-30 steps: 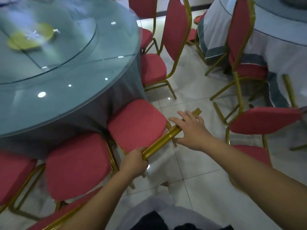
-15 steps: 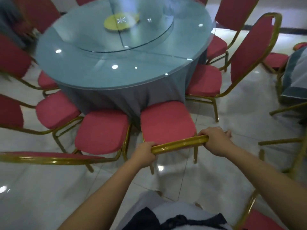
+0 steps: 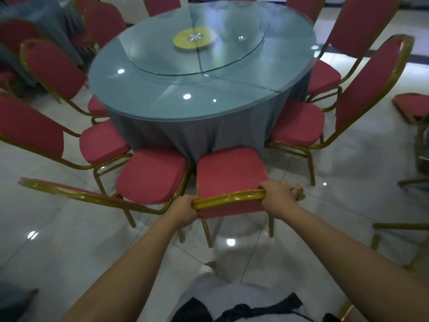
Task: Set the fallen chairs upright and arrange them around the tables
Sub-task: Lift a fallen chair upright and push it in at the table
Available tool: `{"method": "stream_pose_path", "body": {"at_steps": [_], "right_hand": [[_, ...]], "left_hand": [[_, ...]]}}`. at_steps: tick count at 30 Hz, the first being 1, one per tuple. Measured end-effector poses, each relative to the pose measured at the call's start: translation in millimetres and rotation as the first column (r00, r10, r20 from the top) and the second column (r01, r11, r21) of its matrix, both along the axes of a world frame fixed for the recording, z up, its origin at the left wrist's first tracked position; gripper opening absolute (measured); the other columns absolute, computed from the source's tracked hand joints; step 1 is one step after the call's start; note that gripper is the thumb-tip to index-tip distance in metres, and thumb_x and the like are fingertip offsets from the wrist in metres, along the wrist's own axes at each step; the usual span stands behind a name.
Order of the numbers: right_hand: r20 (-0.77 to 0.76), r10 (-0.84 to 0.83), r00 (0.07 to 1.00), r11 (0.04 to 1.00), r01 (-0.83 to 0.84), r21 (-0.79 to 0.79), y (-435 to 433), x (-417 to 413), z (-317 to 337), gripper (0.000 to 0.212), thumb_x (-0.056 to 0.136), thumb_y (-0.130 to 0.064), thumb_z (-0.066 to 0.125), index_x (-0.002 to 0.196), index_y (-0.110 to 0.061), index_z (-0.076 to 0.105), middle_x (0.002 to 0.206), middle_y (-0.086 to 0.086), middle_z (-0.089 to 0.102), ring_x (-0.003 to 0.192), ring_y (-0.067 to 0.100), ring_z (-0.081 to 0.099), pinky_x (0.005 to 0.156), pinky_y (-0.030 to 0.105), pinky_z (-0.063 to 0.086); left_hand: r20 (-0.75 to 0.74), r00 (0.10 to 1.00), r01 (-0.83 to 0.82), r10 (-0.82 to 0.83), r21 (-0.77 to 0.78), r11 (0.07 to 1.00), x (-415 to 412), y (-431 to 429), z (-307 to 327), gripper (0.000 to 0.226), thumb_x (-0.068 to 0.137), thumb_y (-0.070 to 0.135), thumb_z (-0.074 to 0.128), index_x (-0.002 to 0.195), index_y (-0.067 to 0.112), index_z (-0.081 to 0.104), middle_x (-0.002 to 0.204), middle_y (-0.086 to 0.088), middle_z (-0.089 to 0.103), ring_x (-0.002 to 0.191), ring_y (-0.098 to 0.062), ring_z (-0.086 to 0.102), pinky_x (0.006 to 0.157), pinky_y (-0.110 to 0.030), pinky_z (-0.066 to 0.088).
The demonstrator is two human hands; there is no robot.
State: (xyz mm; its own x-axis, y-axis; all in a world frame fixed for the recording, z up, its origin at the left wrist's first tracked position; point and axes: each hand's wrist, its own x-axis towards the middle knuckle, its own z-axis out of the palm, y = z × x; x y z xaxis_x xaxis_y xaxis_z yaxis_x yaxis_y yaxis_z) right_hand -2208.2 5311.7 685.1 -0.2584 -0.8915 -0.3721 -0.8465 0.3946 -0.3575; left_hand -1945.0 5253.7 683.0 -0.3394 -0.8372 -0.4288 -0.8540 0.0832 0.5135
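1. Head view: the left hand (image 3: 184, 211) grips the left end of the gold top rail (image 3: 228, 198) of a red chair (image 3: 229, 173). Its fingers (image 3: 190, 205) are curled tight round the tube with no gap showing.
2. The right hand (image 3: 277, 197) holds the right end of the same rail, with the palm over the bend. Its fingers are wrapped over the far side, and their tips poke out just past the frame.
3. The chair stands upright on its gold legs on the glossy tiled floor (image 3: 69, 240). The front of its seat is tucked against the grey cloth (image 3: 192, 135) that hangs from the round tabletop (image 3: 232, 98).
4. A second red chair (image 3: 151, 175) stands just beside it on the left, also facing the tabletop, and their seats nearly touch. A third chair (image 3: 298, 125) stands to the right with its tall back (image 3: 371, 87) leaning outward.
5. More red chairs ring the far side. A glass turntable (image 3: 232, 56) with a yellow disc (image 3: 192, 38) at its centre lies on the tabletop.
6. Another red chair (image 3: 411, 108) shows at the right edge, well apart from the tabletop. I cannot tell whether it is upright.
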Motion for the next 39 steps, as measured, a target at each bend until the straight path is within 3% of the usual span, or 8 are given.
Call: {"method": "stream_pose_path", "body": {"at_steps": [4, 8, 15, 22, 25, 28, 33, 39], "right_hand": [[0.087, 0.065, 0.994, 0.998, -0.062, -0.03, 6, -8, -2, 0.036, 0.075, -0.011, 0.049, 0.098, -0.039, 0.054, 0.103, -0.009, 0.048, 0.12, 0.027, 0.038, 0.106, 0.071, 0.007], [0.128, 0.158, 0.979, 0.986, -0.148, -0.081, 13, -15, -6, 0.055, 0.074, -0.013, 0.054, 0.118, -0.044, 0.045, 0.124, -0.008, 0.05, 0.123, 0.025, 0.036, 0.105, 0.071, 0.005], [0.149, 0.17, 0.974, 0.982, -0.155, -0.104, 11, -20, -10, 0.047, 0.074, -0.007, 0.049, 0.108, -0.039, 0.053, 0.114, -0.01, 0.051, 0.122, 0.023, 0.036, 0.107, 0.068, 0.001], [0.02, 0.164, 0.986, 0.983, -0.161, -0.088, -11, -66, -6, 0.043, 0.075, 0.001, 0.043, 0.095, -0.034, 0.058, 0.1, -0.006, 0.053, 0.121, 0.026, 0.04, 0.11, 0.064, 0.009], [-0.006, 0.123, 0.992, 0.99, -0.124, -0.072, -15, -74, -3, 0.043, 0.076, -0.001, 0.045, 0.096, -0.038, 0.054, 0.107, -0.005, 0.054, 0.123, 0.027, 0.041, 0.112, 0.064, 0.007], [-0.011, 0.143, 0.99, 0.987, -0.144, -0.072, -9, -71, -2, 0.056, 0.074, -0.011, 0.053, 0.12, -0.042, 0.045, 0.129, -0.004, 0.05, 0.13, 0.026, 0.036, 0.112, 0.063, 0.005], [0.083, 0.167, 0.982, 0.984, -0.161, -0.072, 25, -89, 9, 0.081, 0.076, -0.041, 0.063, 0.146, -0.043, 0.023, 0.159, -0.006, 0.017, 0.148, 0.021, 0.007, 0.115, 0.057, 0.01], [0.304, -0.087, 0.949, 0.97, 0.151, -0.193, 120, -151, 14, 0.066, 0.083, -0.047, 0.066, 0.143, -0.037, 0.039, 0.154, -0.005, 0.033, 0.14, 0.018, 0.031, 0.114, 0.047, 0.031]], "left_hand": [[-0.025, 0.999, -0.029, 0.027, -0.055, 0.998, 1, 6, -4, 0.038, 0.075, 0.002, 0.065, 0.09, 0.036, 0.066, 0.067, 0.019, 0.06, 0.063, 0.005, 0.056, 0.05, -0.008, 0.036], [0.017, 0.999, -0.026, 0.027, -0.05, 0.998, 1, 8, -5, 0.039, 0.074, -0.001, 0.06, 0.089, 0.034, 0.069, 0.069, 0.01, 0.064, 0.067, -0.008, 0.061, 0.056, -0.022, 0.044], [0.011, 0.993, -0.113, 0.114, -0.067, 0.991, -3, 17, -12, 0.044, 0.071, -0.005, 0.054, 0.091, 0.032, 0.068, 0.071, 0.005, 0.065, 0.068, -0.014, 0.062, 0.058, -0.027, 0.047], [-0.025, 0.994, -0.11, 0.109, -0.052, 0.993, -48, 17, -7, 0.039, 0.072, -0.006, 0.049, 0.09, 0.021, 0.07, 0.069, 0.003, 0.06, 0.069, -0.018, 0.058, 0.055, -0.025, 0.04], [-0.026, 0.996, -0.089, 0.088, -0.039, 0.995, -58, 14, -7, 0.037, 0.072, -0.004, 0.049, 0.086, 0.023, 0.069, 0.067, 0.006, 0.057, 0.068, -0.016, 0.055, 0.051, -0.022, 0.038], [-0.032, 0.997, -0.064, 0.063, -0.026, 0.998, -57, 13, -6, 0.038, 0.072, -0.005, 0.049, 0.086, 0.025, 0.068, 0.066, 0.011, 0.055, 0.068, -0.014, 0.054, 0.048, -0.018, 0.036], [0.027, 0.999, 0.03, -0.03, 0.008, 1.0, -60, 10, 6, 0.041, 0.079, 0.007, 0.062, 0.118, 0.02, 0.061, 0.094, -0.002, 0.063, 0.084, -0.019, 0.061, 0.065, -0.028, 0.049], [-0.155, 0.945, 0.268, -0.289, -0.147, 0.952, -139, 33, 57, 0.076, 0.083, 0.037, 0.075, 0.147, 0.035, 0.035, 0.125, 0.011, 0.05, 0.113, -0.008, 0.052, 0.095, -0.026, 0.044]]}}
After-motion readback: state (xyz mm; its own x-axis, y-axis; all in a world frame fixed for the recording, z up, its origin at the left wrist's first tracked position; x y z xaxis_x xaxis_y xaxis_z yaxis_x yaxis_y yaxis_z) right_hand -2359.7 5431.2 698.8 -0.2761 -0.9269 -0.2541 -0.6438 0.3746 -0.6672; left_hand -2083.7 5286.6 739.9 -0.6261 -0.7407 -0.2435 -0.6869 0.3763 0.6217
